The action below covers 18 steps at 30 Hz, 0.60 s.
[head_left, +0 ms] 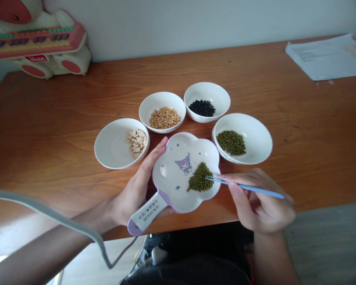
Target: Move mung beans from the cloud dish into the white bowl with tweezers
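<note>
My left hand (136, 190) grips a flower-shaped white plate (172, 174) with a lilac rim, a cartoon figure and a short labelled handle. It is held over the table's front edge. A small heap of mung beans (201, 179) lies on its right side. Pinched in my right hand (262, 202) is a pair of blue tweezers (255, 189), with the tips at the heap; whether a bean is between them is too small to tell. Just beyond the plate's right edge stands a white bowl (256, 136) holding more mung beans (231, 142).
Three other white bowls curve around the plate: one with pale flat seeds (136, 141), one with soybeans (164, 118), one with black beans (202, 107). A toy keyboard figure (38, 47) stands back left, papers (329, 55) back right. A grey cable (62, 223) crosses the lower left.
</note>
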Available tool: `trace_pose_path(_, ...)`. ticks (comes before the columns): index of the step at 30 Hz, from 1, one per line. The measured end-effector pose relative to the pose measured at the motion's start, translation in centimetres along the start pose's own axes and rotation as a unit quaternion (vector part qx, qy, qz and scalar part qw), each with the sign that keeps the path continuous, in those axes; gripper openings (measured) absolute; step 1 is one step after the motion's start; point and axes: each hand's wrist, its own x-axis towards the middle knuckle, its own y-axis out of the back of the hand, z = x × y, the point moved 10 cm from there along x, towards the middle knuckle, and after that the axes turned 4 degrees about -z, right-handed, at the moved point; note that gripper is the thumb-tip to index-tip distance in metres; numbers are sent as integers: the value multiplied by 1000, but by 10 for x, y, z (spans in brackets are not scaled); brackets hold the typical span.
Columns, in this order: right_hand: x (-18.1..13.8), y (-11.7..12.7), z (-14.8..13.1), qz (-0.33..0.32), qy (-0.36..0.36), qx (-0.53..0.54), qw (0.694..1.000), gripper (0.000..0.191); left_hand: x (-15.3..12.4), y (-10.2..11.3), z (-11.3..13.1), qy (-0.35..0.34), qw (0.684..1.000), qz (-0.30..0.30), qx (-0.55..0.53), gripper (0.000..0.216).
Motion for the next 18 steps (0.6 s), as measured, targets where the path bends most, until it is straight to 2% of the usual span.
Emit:
trace_pose_path(2,-5,9,2,47,-5,-4,999,36,-1,0,-1,5,1000,1,-5,138)
trace_pose_path(5,-17,26,10,150,-32,-21,988,39,-3,-1,-3,15,1000,4,-4,138)
trace_pose_path(8,-31,41,23,255,-103,-40,960,30,-5,0,-6,27,1000,10,-10,138)
trace_pose_path(11,-41,46,34,319,-168,-37,932,21,-6,0,-8,31,999,13,-19,138)
trace_pose_path(13,-42,46,37,331,-190,-25,924,18,-6,-1,-8,33,999,15,-19,137)
trace_pose_path(15,-40,44,36,320,-182,-11,930,19,-6,0,-8,36,999,19,-15,136)
trace_pose_path(18,-27,36,26,243,-123,-1,962,22,-5,0,-7,35,999,21,-13,136)
